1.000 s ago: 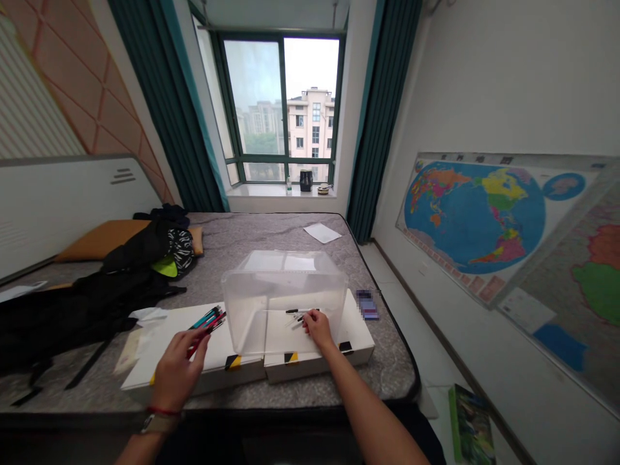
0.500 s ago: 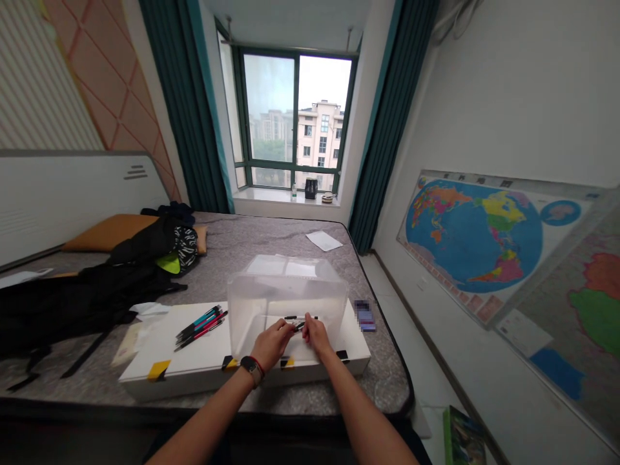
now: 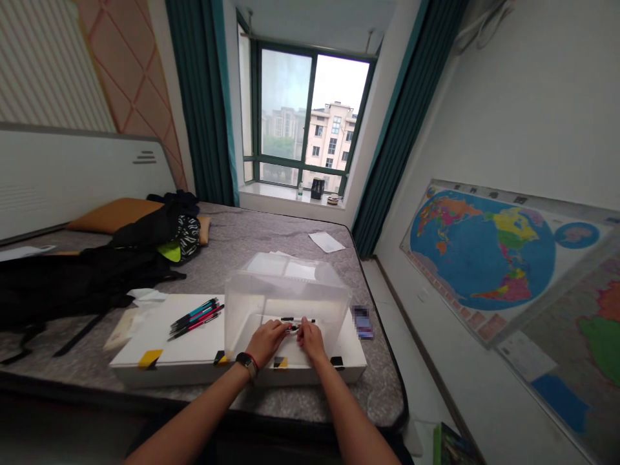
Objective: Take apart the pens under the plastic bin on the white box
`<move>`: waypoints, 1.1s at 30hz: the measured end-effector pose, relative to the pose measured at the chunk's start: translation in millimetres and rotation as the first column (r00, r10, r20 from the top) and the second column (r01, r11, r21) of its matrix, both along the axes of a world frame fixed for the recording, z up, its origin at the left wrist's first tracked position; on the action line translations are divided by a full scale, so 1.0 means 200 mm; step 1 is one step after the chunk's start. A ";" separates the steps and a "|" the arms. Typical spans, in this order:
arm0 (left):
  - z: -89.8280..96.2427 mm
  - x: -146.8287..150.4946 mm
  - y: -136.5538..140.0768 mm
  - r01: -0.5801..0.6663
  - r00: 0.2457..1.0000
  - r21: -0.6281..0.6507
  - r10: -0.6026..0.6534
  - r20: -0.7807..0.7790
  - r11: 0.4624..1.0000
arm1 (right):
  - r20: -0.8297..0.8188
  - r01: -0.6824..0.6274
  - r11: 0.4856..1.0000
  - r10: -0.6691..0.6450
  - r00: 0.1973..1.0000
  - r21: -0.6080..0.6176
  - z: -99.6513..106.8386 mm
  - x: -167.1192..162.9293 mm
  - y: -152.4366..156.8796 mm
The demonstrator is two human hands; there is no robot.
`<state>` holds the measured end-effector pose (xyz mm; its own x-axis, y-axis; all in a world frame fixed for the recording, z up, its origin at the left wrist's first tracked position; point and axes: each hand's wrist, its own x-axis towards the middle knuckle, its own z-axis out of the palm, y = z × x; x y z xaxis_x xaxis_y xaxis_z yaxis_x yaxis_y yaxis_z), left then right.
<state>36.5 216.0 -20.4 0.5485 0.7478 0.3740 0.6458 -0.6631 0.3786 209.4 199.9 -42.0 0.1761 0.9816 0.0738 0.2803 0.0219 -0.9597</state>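
The left hand [image 3: 266,343] reaches into the translucent bin [image 3: 288,289], its fingers drawn narrowly together at the small pens [image 3: 293,329] lying between the hands. The right hand [image 3: 310,339] curls narrowly at their other side, just beside the left. The objects are too small to tell what either hand actually grips. A dark pen [image 3: 290,319] lies just beyond the fingertips. The left wrist wears a watch [image 3: 246,363] and a red band.

Across the bed, black clothing [image 3: 58,284] sprawls at the left near an orange cushion [image 3: 113,214]. Next comes a white box top [image 3: 198,352] with yellow-and-black tape patches along its front edge; turquoise, red and dark pens [image 3: 196,318] lie there in a loose bundle. The bin rests on its side, mouth toward the person. Farther back is a white sheet [image 3: 327,242], and right of the bin lies a pixelated rectangular item [image 3: 363,322]. Green curtains flank the window [image 3: 314,110], a bottle and a black container on its sill.

On the right wall, a world map [image 3: 484,245] carries heading characters too blurred to read; its lower captions are likewise illegible.
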 end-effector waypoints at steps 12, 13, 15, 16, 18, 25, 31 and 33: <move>0.02 0.00 -0.03 -0.100 0.995 -0.065 0.100 -0.001 0.993 | -0.005 -0.082 0.997 0.082 0.997 0.003 -0.04 0.02 0.02; 0.02 0.00 -0.04 -0.108 0.994 -0.066 0.108 -0.007 0.992 | -0.012 -0.083 0.997 0.084 0.996 0.004 -0.04 0.02 0.02; 0.02 0.00 -0.04 -0.118 0.993 -0.062 0.117 -0.020 0.991 | -0.038 -0.085 0.996 0.085 0.996 -0.001 -0.04 0.02 0.02; 0.02 0.01 -0.04 -0.123 0.992 -0.058 0.121 -0.026 0.991 | -0.056 -0.086 0.996 0.085 0.995 -0.009 -0.04 0.02 0.02; 0.03 0.01 -0.04 -0.130 0.991 -0.049 0.128 -0.034 0.990 | -0.092 -0.089 0.996 0.086 0.992 -0.028 -0.04 0.02 0.02; 0.04 0.00 -0.06 -0.130 0.991 -0.095 0.128 -0.021 0.987 | -0.117 -0.073 0.997 0.069 0.991 -0.032 -0.04 0.02 0.01; 0.04 0.00 -0.07 -0.140 0.989 -0.093 0.134 -0.067 0.986 | -0.062 -0.074 0.997 0.073 0.995 -0.013 -0.05 0.02 0.01; 0.04 0.00 -0.07 -0.136 0.989 -0.054 0.132 -0.067 0.989 | -0.039 -0.073 0.997 0.072 0.997 -0.007 -0.05 0.02 0.01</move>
